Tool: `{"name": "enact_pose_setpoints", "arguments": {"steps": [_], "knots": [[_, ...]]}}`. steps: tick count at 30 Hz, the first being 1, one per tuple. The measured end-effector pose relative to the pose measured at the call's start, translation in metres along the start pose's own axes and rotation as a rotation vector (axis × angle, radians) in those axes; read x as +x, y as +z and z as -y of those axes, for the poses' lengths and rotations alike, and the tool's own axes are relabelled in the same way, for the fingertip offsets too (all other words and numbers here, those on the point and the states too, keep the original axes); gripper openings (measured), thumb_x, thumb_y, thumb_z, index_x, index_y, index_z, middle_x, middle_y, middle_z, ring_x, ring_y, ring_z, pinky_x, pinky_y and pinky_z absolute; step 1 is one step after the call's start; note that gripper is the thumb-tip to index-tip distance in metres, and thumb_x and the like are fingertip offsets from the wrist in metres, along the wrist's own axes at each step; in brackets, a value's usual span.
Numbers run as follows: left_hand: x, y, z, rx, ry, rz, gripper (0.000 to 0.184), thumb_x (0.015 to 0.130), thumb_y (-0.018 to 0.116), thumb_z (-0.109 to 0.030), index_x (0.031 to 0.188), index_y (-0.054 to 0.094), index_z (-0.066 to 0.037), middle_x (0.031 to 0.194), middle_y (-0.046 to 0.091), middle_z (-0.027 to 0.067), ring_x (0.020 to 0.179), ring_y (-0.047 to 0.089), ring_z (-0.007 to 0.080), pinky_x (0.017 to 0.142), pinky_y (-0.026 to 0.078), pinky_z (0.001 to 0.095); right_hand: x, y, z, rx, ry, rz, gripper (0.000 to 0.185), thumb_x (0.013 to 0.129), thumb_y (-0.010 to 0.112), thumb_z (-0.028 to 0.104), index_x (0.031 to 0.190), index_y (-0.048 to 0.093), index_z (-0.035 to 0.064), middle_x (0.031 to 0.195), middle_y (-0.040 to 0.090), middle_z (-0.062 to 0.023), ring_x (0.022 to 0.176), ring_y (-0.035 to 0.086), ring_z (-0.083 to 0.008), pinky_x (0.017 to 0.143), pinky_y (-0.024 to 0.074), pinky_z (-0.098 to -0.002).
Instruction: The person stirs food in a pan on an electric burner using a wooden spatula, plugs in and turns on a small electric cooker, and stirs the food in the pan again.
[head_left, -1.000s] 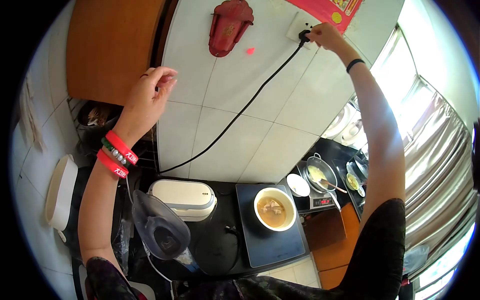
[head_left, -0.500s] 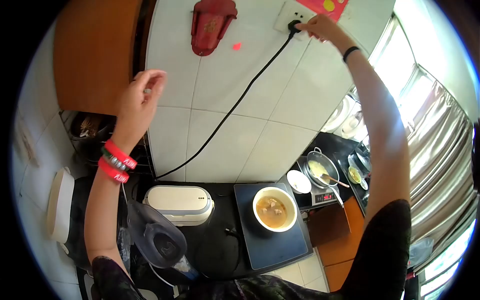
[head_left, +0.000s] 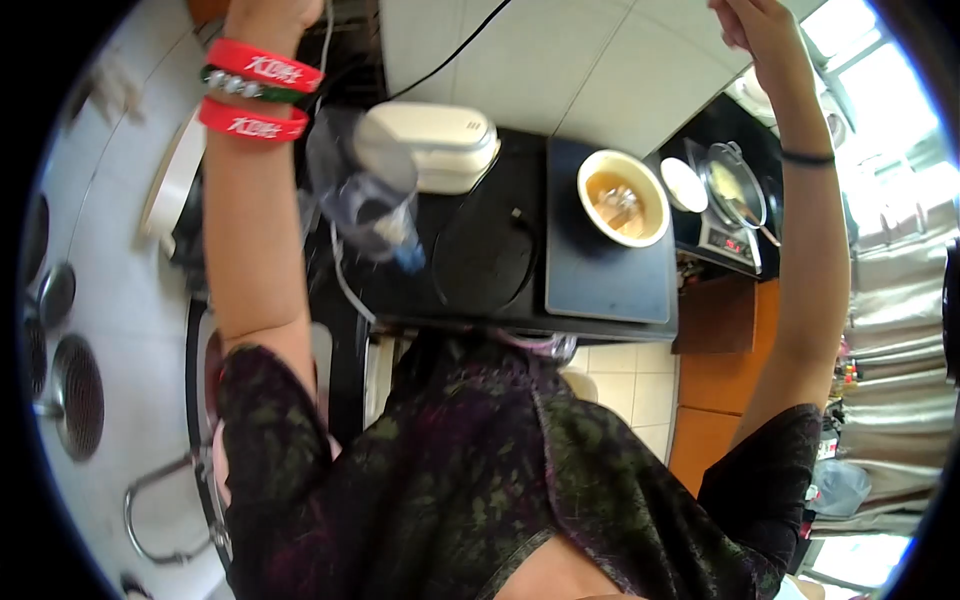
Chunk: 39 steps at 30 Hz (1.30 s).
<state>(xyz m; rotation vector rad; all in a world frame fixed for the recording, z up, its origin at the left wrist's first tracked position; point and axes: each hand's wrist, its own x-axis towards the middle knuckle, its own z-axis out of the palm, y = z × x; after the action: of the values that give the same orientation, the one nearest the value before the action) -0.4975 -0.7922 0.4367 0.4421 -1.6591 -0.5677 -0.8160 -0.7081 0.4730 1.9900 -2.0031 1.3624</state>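
Note:
My left hand [head_left: 275, 12] is at the top edge, above two red wristbands [head_left: 260, 68] and a beaded bracelet. Its fingers are mostly out of view. At the upper right, my right hand [head_left: 765, 30] hangs in front of the tiled wall, fingers loosely bent and apart, with nothing visible in them. A black cord [head_left: 455, 55] runs up the wall and leaves the view at the top. Below the left hand stand a cream rounded appliance [head_left: 430, 135] and a translucent grey plastic vessel [head_left: 360, 180].
A bowl of broth with pieces in it [head_left: 622, 198] rests on a dark flat board [head_left: 605, 280]. Farther right are a white bowl [head_left: 684, 185] and a pan [head_left: 738, 185] on a cooker with a lit display. A faucet [head_left: 160, 510] is at lower left.
The view has tilted down, taking the wall socket out of sight. My right hand has come away from the plug it was gripping, toward the right. The counter now appears higher.

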Motion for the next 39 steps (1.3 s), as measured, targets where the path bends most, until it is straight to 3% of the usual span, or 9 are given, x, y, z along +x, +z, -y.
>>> {"name": "enact_pose_setpoints", "arguments": {"steps": [11, 12, 14, 17, 18, 24, 30, 36, 39], "knots": [[-0.206, 0.057, 0.020, -0.121, -0.513, 0.064, 0.025, 0.094, 0.053, -0.025, 0.106, 0.061, -0.004, 0.092, 0.064, 0.0014, 0.080, 0.058, 0.0071, 0.065, 0.047, 0.0208, -0.262, 0.112, -0.087, 0.297, 0.411, 0.421, 0.031, 0.087, 0.062, 0.027, 0.069, 0.064, 0.0022, 0.053, 0.052, 0.0000, 0.048, 0.048, -0.0058, 0.044, 0.0374, -0.0228], [-0.231, 0.067, 0.022, -0.215, -0.620, 0.077, 0.025, 0.092, 0.057, -0.024, 0.102, 0.060, -0.001, 0.078, 0.062, 0.0018, 0.064, 0.056, 0.0072, 0.059, 0.048, 0.0214, -0.282, 0.134, -0.096, 0.212, 0.350, 0.455, 0.027, 0.087, 0.063, 0.026, 0.074, 0.065, 0.0021, 0.053, 0.054, -0.0039, 0.049, 0.050, -0.0080, 0.047, 0.0406, -0.0256], [-0.275, 0.084, 0.025, -0.281, -0.788, 0.166, 0.022, 0.094, 0.055, -0.022, 0.105, 0.060, -0.004, 0.090, 0.062, 0.0037, 0.078, 0.059, 0.0093, 0.065, 0.049, 0.0221, -0.320, 0.187, -0.092, 0.188, 0.228, 0.433, 0.014, 0.083, 0.063, 0.018, 0.084, 0.067, 0.0044, 0.069, 0.061, -0.0125, 0.067, 0.063, -0.0276, 0.063, 0.0497, -0.0354], [-0.313, 0.094, 0.027, 0.486, -0.362, 0.091, 0.024, 0.083, 0.066, -0.015, 0.103, 0.060, -0.006, 0.092, 0.060, 0.0092, 0.086, 0.058, 0.0211, 0.075, 0.045, 0.0322, -0.363, 0.270, -0.086, -0.002, -0.039, 0.577, 0.036, 0.080, 0.064, 0.020, 0.115, 0.056, 0.0127, 0.115, 0.045, -0.0245, 0.097, 0.055, -0.0416, 0.081, 0.0496, -0.0434], [-0.315, 0.090, 0.023, 0.837, -0.116, 0.049, 0.026, 0.078, 0.069, -0.014, 0.102, 0.059, -0.007, 0.092, 0.058, 0.0103, 0.090, 0.055, 0.0256, 0.081, 0.042, 0.0368, -0.366, 0.288, -0.080, 0.008, -0.063, 0.589, 0.039, 0.081, 0.064, 0.022, 0.117, 0.055, 0.0142, 0.114, 0.044, -0.0257, 0.096, 0.055, -0.0415, 0.080, 0.0503, -0.0439], [-0.334, 0.059, 0.073, 0.927, -0.285, -0.304, 0.083, 0.056, 0.087, -0.034, 0.112, 0.037, 0.002, 0.095, 0.050, 0.0142, 0.091, 0.049, 0.0332, 0.080, 0.043, 0.0409, -0.352, 0.337, -0.107, -0.192, -0.054, 0.557, 0.036, 0.084, 0.060, 0.018, 0.112, 0.045, 0.0005, 0.102, 0.046, -0.0183, 0.085, 0.060, -0.0337, 0.067, 0.0543, -0.0397], [-0.331, 0.030, 0.083, 0.767, -0.530, -0.182, 0.061, 0.072, 0.065, -0.010, 0.122, 0.032, 0.001, 0.098, 0.056, 0.0321, 0.088, 0.057, 0.0478, 0.076, 0.046, 0.0469, -0.333, 0.302, -0.170, -0.187, 0.176, 0.464, 0.049, 0.079, 0.065, 0.011, 0.124, 0.045, 0.0046, 0.105, 0.044, -0.0237, 0.086, 0.060, -0.0398, 0.076, 0.0533, -0.0421], [-0.336, -0.024, 0.090, 0.688, -0.516, -0.152, 0.054, 0.075, 0.065, -0.008, 0.121, 0.038, 0.000, 0.094, 0.060, 0.0250, 0.087, 0.062, 0.0387, 0.078, 0.048, 0.0409, -0.338, 0.300, -0.143, -0.021, 0.024, 0.442, 0.039, 0.075, 0.070, 0.019, 0.112, 0.062, 0.0135, 0.090, 0.056, -0.0188, 0.084, 0.061, -0.0349, 0.072, 0.0524, -0.0406], [-0.337, -0.025, 0.092, 0.653, -0.565, -0.172, 0.052, 0.076, 0.066, -0.007, 0.120, 0.038, -0.001, 0.093, 0.061, 0.0227, 0.085, 0.063, 0.0357, 0.078, 0.048, 0.0387, -0.330, 0.313, -0.129, -0.093, 0.199, 0.504, 0.037, 0.076, 0.070, 0.024, 0.101, 0.058, -0.0006, 0.088, 0.061, -0.0232, 0.083, 0.062, -0.0380, 0.073, 0.0522, -0.0426]]}}
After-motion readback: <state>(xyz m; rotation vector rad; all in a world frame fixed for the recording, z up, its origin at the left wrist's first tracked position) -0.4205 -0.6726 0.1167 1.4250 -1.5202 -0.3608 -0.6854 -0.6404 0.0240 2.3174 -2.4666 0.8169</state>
